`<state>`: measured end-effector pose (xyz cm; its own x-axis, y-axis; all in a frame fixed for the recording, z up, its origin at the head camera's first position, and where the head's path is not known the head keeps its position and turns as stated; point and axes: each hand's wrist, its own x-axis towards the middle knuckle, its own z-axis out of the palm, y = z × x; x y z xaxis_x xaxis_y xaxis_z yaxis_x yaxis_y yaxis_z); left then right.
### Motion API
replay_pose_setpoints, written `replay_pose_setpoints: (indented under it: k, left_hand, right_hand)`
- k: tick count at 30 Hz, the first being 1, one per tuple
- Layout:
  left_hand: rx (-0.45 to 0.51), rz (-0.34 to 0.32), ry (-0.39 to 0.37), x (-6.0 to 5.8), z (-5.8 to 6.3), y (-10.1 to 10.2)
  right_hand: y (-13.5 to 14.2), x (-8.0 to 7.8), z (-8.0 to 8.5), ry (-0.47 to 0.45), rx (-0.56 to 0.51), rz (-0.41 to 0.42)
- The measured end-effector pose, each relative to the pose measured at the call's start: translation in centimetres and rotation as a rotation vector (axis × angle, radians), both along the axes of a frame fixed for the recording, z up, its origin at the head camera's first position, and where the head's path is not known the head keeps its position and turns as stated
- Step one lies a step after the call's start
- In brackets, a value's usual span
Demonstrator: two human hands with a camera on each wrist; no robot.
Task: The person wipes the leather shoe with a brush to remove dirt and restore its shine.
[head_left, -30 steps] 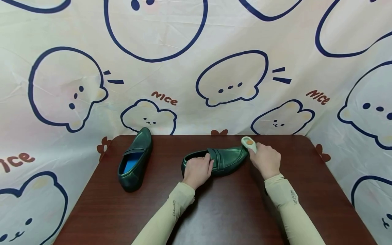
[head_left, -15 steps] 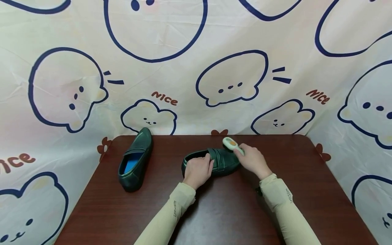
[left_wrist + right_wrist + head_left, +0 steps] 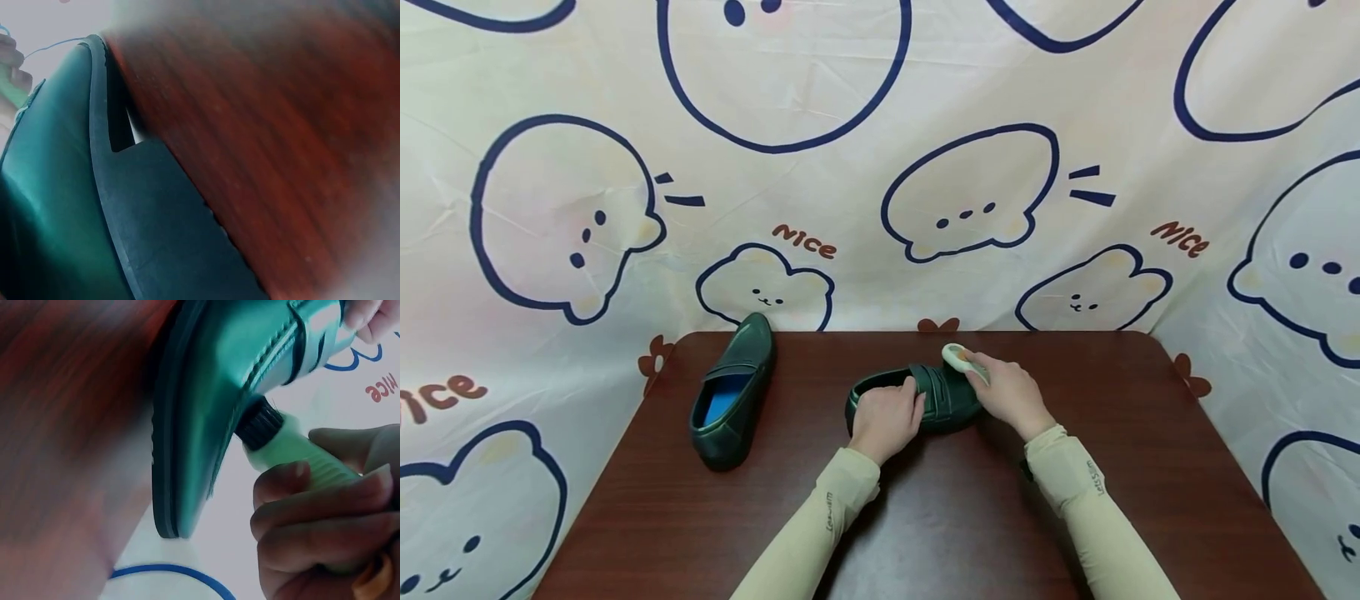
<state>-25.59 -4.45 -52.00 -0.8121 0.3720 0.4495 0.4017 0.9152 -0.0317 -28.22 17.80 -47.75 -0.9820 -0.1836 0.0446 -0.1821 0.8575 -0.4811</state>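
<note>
A dark green loafer (image 3: 938, 404) lies on the table with its toe to the right. My left hand (image 3: 883, 417) grips it at the opening, fingers reaching inside and the thumb along the near side. In my right hand (image 3: 1011, 396) is a pale green shoe brush (image 3: 300, 453), its handle wrapped by the fingers. The brush's black bristles (image 3: 259, 422) touch the loafer's upper, just in front of the strap, as the right wrist view shows. From the left wrist view I see the loafer's side and sole (image 3: 169, 219) close up; the left hand's fingers are hidden there.
Another green loafer (image 3: 733, 400) with a blue insole stands to the left, toe toward the back edge. The brown wooden table (image 3: 970, 533) ends at a cloth backdrop (image 3: 850, 192) printed with cartoon bears.
My right hand has moved the brush left along the loafer, from its toe tip to near the strap. The left hand and both loafers stay where they were.
</note>
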Motion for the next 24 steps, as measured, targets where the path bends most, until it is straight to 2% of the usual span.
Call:
replay_pose_setpoints:
  k: [8, 14, 17, 20, 24]
  left_hand:
    - [-0.003, 0.005, -0.012, 0.0, -0.1, -0.1]
    - [-0.007, 0.011, -0.016, 0.1, -0.1, -0.1]
    - [-0.006, 0.009, -0.022, 0.1, 0.0, -0.1]
    - [-0.006, 0.004, -0.027, 0.2, 0.1, -0.1]
    - [-0.005, 0.003, -0.015, 0.1, 0.0, 0.0]
  right_hand:
    - [1.6, 0.4, 1.0, 0.019, 0.105, -0.065]
    - [3.6, 0.0, 1.5, 0.106, 0.194, -0.178]
    - [4.2, -0.3, 1.4, 0.139, 0.203, -0.203]
    - [4.2, -0.3, 1.5, 0.118, 0.149, -0.177]
    - [3.2, -0.2, 1.6, 0.034, -0.006, -0.058]
